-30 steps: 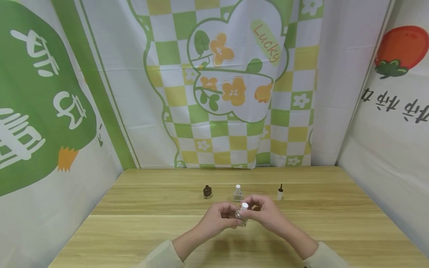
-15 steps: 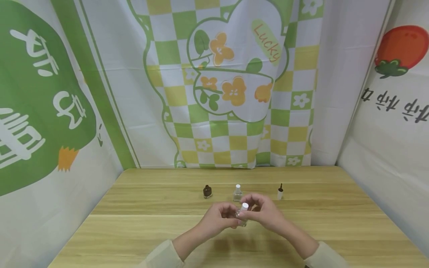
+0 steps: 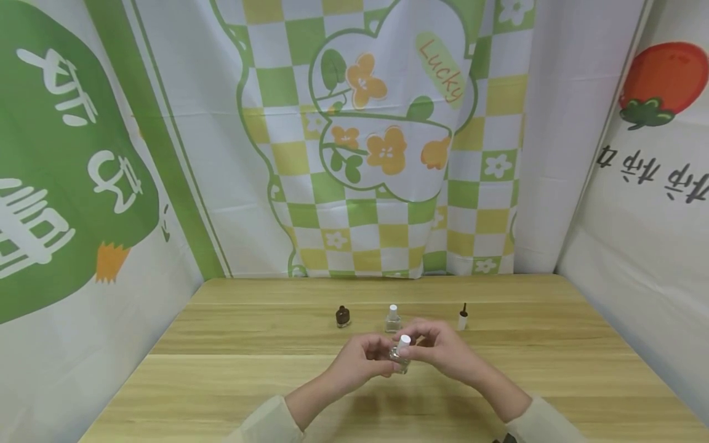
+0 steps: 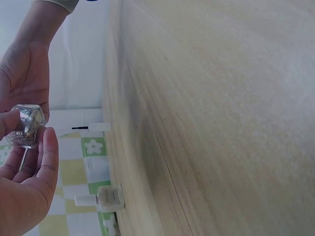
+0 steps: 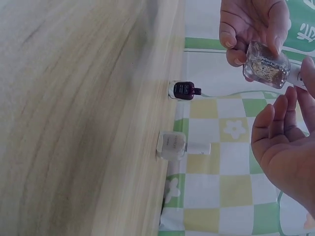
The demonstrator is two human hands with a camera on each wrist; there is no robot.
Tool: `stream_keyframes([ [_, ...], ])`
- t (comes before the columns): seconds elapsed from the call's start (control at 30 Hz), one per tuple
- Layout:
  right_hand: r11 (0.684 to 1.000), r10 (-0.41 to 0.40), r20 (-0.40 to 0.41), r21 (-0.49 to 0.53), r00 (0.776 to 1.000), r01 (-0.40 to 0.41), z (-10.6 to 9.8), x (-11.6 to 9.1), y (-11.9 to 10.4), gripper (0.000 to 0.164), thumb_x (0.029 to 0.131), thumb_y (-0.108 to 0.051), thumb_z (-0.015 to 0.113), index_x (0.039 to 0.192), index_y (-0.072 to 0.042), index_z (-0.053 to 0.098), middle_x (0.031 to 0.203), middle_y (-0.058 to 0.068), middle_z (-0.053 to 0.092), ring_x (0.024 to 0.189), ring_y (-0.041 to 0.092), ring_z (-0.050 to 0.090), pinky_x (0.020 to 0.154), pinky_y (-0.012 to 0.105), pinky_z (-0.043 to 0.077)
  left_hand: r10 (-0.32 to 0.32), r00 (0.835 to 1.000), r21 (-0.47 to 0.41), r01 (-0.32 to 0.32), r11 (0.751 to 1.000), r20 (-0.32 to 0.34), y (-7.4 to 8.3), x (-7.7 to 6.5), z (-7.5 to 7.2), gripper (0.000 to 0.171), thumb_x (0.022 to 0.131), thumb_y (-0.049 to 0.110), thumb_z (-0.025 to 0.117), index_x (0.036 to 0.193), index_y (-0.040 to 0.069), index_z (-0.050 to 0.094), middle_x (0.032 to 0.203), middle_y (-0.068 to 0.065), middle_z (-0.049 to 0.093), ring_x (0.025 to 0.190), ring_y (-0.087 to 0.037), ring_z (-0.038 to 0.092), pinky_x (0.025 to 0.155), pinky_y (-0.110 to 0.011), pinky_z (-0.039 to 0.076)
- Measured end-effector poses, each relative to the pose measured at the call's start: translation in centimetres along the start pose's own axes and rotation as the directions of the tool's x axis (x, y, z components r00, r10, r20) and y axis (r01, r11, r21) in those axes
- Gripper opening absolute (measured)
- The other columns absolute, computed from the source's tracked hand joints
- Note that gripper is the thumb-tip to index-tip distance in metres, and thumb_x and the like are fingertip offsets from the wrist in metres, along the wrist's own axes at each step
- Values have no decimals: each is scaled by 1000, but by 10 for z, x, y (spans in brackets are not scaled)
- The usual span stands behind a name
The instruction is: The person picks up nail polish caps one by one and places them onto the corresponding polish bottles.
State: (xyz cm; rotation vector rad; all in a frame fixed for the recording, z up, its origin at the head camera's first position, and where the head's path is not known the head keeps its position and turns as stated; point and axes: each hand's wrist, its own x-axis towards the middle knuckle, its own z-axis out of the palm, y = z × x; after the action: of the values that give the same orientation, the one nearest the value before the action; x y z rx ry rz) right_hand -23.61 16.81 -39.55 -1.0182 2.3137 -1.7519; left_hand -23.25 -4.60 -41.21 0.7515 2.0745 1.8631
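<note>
Dark bottle: one, uncapped, upright on the surface at ten o'clock from the held glitter bottle; presumably set well apart so its bare neck is not knocked.

Left hand: at nine o'clock, grasping the glass body between thumb and fingers, apparently to keep it from turning.

Clear bottle: one, white-capped, upright on its base, near twelve o'clock, just beyond the hands; likely parked there for want of attention.

Glitter bottle: raised off the surface between both hands, nearly upright, probably to keep the contents level. White cap on top; whether loosened, cannot tell.

Right hand: at three o'clock, pinching the white cap, a hold suited to working cap against body.

Brush cap: one, at two o'clock, standing upside down, dark brush upward, presumably so the bristles touch nothing.
</note>
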Motion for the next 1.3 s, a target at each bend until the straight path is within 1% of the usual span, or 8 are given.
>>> stream_keyframes([
  [0.13,999,52,-40,-11,998,-52,3,1,0,14,88,-11,71,100,-3,69,93,10,63,86,19,58,72,34,54,2,1000,1,-2,1000,-2,-1,0,1,23,83,1,72,105,-3,66,94,-7,69,80,-15,63,69,-25,55],
  [0.27,994,108,-66,9,992,-108,5,1,-2,17,86,-13,73,95,-2,65,89,8,62,83,20,58,71,35,54,6,1000,-12,-6,1000,4,-2,0,1,23,84,0,71,106,-4,66,95,-8,68,81,-15,63,71,-26,56],
  [0.57,990,138,-100,19,985,-137,10,1,1,21,85,-15,75,93,-1,61,86,7,60,79,21,58,69,31,52,0,1000,-12,1,1000,14,-3,0,0,24,85,1,70,108,-3,65,96,-7,68,83,-16,63,73,-27,56],
  [0.7,991,132,-97,9,986,-132,10,2,1,23,84,-15,76,96,-1,63,87,7,61,81,20,58,69,31,53,-5,1000,-16,5,1000,7,-3,0,0,23,85,1,71,107,-3,65,96,-7,68,83,-15,64,73,-28,56],
  [0.87,996,93,-54,8,994,-93,3,1,0,29,86,-12,74,109,3,65,95,9,63,87,19,58,73,32,55,-8,1000,-19,8,1000,8,-2,-1,-1,24,84,1,71,107,-4,65,96,-7,68,84,-16,64,74,-28,56],
  [0.97,998,63,-23,8,998,-63,-2,0,0,29,88,-10,71,113,3,66,99,11,63,90,17,57,74,33,54,0,1000,-8,1,1000,17,-1,-1,-1,24,85,2,71,108,-3,65,97,-7,68,84,-16,64,74,-27,56],
  [1.17,999,30,9,18,1000,-30,-4,-1,-2,22,90,-10,68,110,-1,69,102,13,63,91,18,57,75,34,54,0,1000,-16,0,1000,20,-1,-2,-1,24,85,2,71,107,-3,65,97,-7,68,84,-16,64,73,-27,56],
  [1.3,999,50,-22,0,998,-51,-1,-1,-3,19,90,-12,70,106,-2,70,99,11,64,89,18,57,74,33,54,0,1000,-20,1,1000,15,-1,-2,-1,23,85,2,71,107,-3,66,96,-7,68,83,-16,63,72,-27,56],
])
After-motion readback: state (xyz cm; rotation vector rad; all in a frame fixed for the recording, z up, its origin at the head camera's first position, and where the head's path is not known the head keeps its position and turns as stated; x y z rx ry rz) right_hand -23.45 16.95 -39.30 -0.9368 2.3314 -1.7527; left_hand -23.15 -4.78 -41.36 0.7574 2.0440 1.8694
